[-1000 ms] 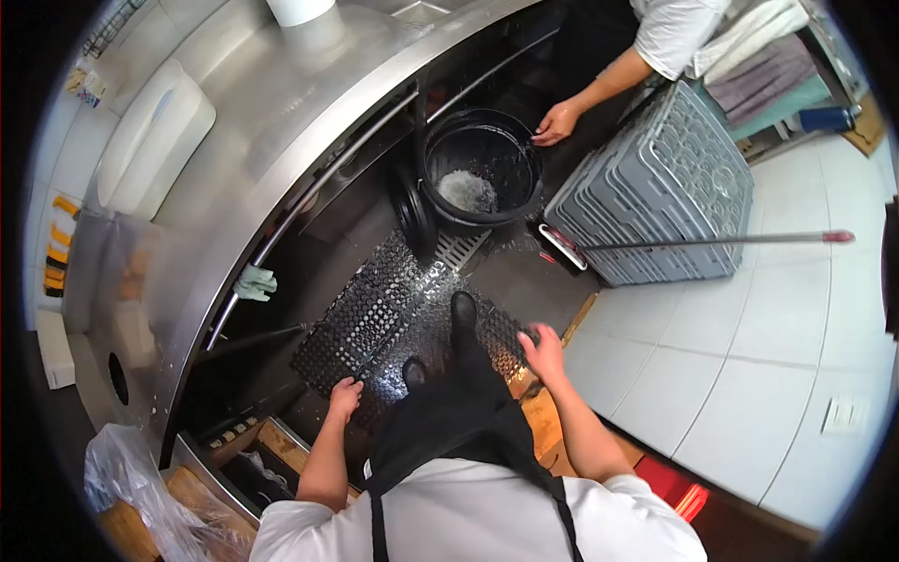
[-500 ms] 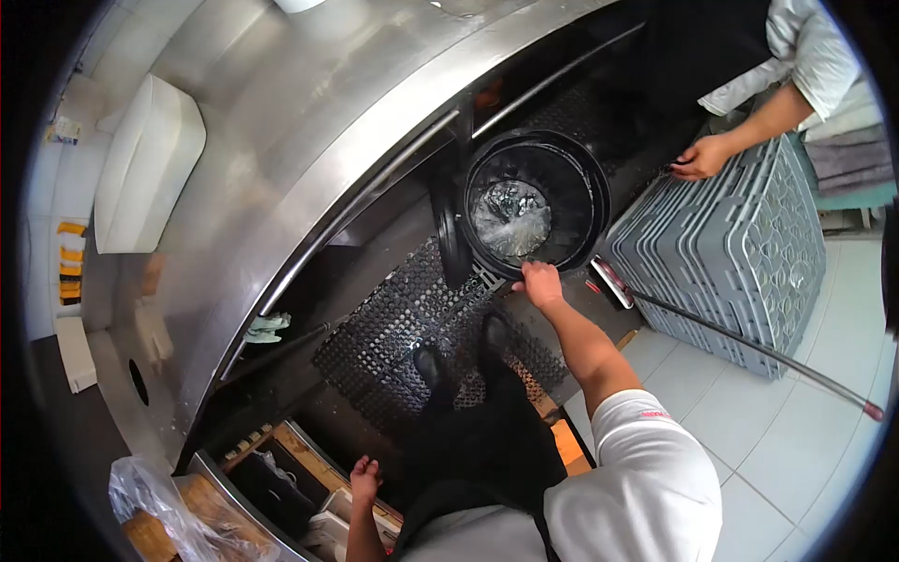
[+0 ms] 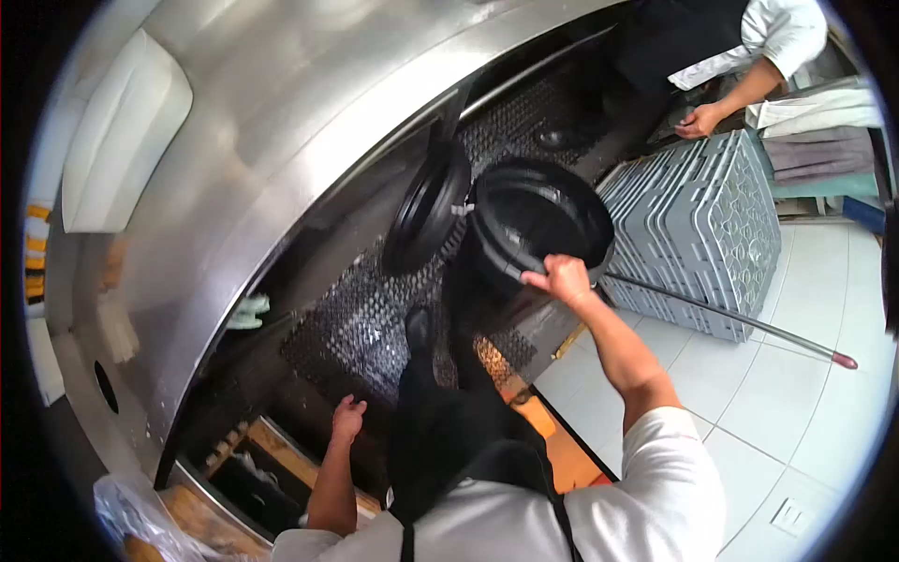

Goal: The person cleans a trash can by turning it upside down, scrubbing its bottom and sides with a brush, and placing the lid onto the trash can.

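My right hand [image 3: 567, 279] is closed on the near rim of a round black bin [image 3: 501, 258], which leans over. The bin's inside looks dark, and its bottom cannot be made out. A round black lid [image 3: 426, 211] stands open at the bin's left side. My left hand [image 3: 348, 419] is held out low on the left, its fingers loosely bent and somewhat apart, with nothing in it. Below the bin and lid lies a black perforated floor mat [image 3: 351, 323], wet and shiny.
Stacked grey glass racks [image 3: 688, 239] stand right of the bin; a long-handled pole [image 3: 721, 314] crosses in front of them. A co-worker's hand [image 3: 700, 122] is above the racks. A curved steel counter [image 3: 272, 150] runs along the left. Folded cloths [image 3: 819, 150] lie at the right.
The bin has tilted under my right hand, and the clear plastic seen inside it is out of sight. The lid shows more broadly. My left hand has risen slightly. The view has shifted.
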Demonstrator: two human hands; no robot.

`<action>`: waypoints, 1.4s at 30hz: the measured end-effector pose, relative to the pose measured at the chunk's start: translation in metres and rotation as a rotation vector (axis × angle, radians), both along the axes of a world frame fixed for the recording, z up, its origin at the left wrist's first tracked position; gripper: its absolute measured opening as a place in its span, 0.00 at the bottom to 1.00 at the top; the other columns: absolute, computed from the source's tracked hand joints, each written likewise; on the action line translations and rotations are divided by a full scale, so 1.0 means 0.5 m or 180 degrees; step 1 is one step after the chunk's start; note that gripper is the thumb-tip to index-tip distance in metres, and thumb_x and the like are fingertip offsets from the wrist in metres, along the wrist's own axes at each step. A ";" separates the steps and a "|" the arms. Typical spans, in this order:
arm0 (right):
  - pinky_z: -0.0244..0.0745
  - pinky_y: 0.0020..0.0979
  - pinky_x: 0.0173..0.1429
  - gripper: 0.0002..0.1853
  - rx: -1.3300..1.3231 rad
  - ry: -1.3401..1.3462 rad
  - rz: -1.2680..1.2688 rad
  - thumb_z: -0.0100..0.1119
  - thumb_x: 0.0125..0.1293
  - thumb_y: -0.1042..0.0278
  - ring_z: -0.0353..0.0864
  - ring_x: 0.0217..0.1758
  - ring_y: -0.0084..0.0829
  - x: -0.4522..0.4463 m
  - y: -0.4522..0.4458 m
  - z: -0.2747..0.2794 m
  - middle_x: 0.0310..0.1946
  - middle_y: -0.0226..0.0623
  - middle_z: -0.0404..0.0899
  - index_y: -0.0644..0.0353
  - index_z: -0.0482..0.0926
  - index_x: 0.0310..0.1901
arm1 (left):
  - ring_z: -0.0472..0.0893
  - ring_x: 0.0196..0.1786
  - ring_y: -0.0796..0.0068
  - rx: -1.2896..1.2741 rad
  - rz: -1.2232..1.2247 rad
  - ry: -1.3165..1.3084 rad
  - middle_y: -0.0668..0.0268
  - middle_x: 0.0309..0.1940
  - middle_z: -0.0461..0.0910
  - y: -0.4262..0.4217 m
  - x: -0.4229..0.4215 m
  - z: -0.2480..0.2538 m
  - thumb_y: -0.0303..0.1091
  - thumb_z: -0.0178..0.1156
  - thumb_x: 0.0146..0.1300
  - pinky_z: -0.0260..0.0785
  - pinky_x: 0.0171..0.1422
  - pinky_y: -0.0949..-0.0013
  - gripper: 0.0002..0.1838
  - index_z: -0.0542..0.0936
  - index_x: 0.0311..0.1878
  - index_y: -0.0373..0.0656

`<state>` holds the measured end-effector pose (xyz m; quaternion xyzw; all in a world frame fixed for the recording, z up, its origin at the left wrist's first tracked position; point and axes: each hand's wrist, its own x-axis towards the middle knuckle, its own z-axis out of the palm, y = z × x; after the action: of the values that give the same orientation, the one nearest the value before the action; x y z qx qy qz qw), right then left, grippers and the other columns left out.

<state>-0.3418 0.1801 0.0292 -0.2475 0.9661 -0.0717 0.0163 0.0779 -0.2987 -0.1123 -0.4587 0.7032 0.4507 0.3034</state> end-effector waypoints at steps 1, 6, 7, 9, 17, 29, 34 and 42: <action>0.78 0.43 0.31 0.35 0.0045 -0.0081 -0.0022 0.61 0.58 0.26 0.83 0.26 0.46 0.004 -0.006 -0.014 0.21 0.43 0.79 0.58 0.75 0.21 | 0.80 0.61 0.57 0.0079 -0.0297 0.0044 0.50 0.58 0.81 0.012 -0.110 0.041 0.38 0.69 0.65 0.71 0.67 0.62 0.34 0.71 0.70 0.31; 0.79 0.41 0.30 0.35 0.0174 -0.0346 0.0021 0.61 0.58 0.26 0.82 0.24 0.44 0.152 0.018 0.009 0.19 0.41 0.77 0.57 0.74 0.20 | 0.74 0.70 0.52 -0.0111 -0.1493 0.2068 0.48 0.67 0.74 0.135 -0.466 0.249 0.36 0.71 0.61 0.63 0.76 0.57 0.42 0.64 0.75 0.36; 0.78 0.40 0.29 0.35 0.0158 -0.0252 0.0110 0.61 0.58 0.26 0.82 0.23 0.43 0.188 0.034 0.008 0.18 0.40 0.76 0.57 0.74 0.19 | 0.70 0.73 0.49 -0.0194 -0.2050 0.2456 0.47 0.69 0.72 0.179 -0.527 0.289 0.37 0.73 0.58 0.59 0.78 0.55 0.44 0.64 0.75 0.36; 0.78 0.40 0.28 0.35 0.0172 -0.0483 0.0145 0.62 0.58 0.27 0.81 0.22 0.43 0.258 0.047 0.014 0.17 0.40 0.76 0.57 0.74 0.18 | 0.65 0.76 0.48 -0.0022 -0.3075 0.3502 0.47 0.71 0.69 0.269 -0.617 0.309 0.44 0.76 0.52 0.53 0.81 0.48 0.48 0.65 0.74 0.36; 0.77 0.36 0.29 0.34 0.0015 -0.0661 0.0025 0.62 0.57 0.27 0.82 0.22 0.39 0.460 0.169 0.030 0.17 0.37 0.76 0.56 0.76 0.18 | 0.86 0.40 0.56 0.0794 -0.6090 0.2339 0.60 0.29 0.86 0.638 -0.590 0.261 0.63 0.78 0.38 0.69 0.67 0.53 0.31 0.85 0.32 0.42; 0.62 0.50 0.74 0.35 -0.1373 -0.0098 -0.2634 0.77 0.54 0.51 0.69 0.70 0.53 0.621 0.327 -0.123 0.63 0.55 0.72 0.60 0.77 0.61 | 0.85 0.31 0.49 -0.0134 -0.4157 0.1986 0.52 0.22 0.83 0.838 -0.476 0.085 0.75 0.71 0.43 0.77 0.38 0.54 0.36 0.86 0.25 0.44; 0.65 0.48 0.72 0.39 -0.1599 -0.0615 -0.5534 0.66 0.66 0.39 0.70 0.69 0.52 0.823 0.403 -0.458 0.63 0.55 0.73 0.64 0.72 0.66 | 0.87 0.51 0.49 -0.0362 -0.2946 0.1634 0.39 0.46 0.85 0.730 -0.643 -0.151 0.70 0.72 0.46 0.77 0.60 0.57 0.48 0.85 0.49 0.26; 0.75 0.39 0.50 0.33 -0.2496 -0.1730 -0.6720 0.65 0.65 0.34 0.78 0.42 0.35 0.863 0.363 -0.655 0.39 0.39 0.82 0.66 0.80 0.42 | 0.88 0.38 0.59 -0.0332 -0.2608 0.1768 0.50 0.34 0.88 0.644 -0.806 -0.313 0.60 0.70 0.57 0.77 0.48 0.59 0.32 0.88 0.42 0.34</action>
<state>0.0898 0.3615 -0.2982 0.7177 0.5682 -0.3952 0.0775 -0.3252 0.0233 -0.2687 -0.0219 0.9015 0.3638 0.2333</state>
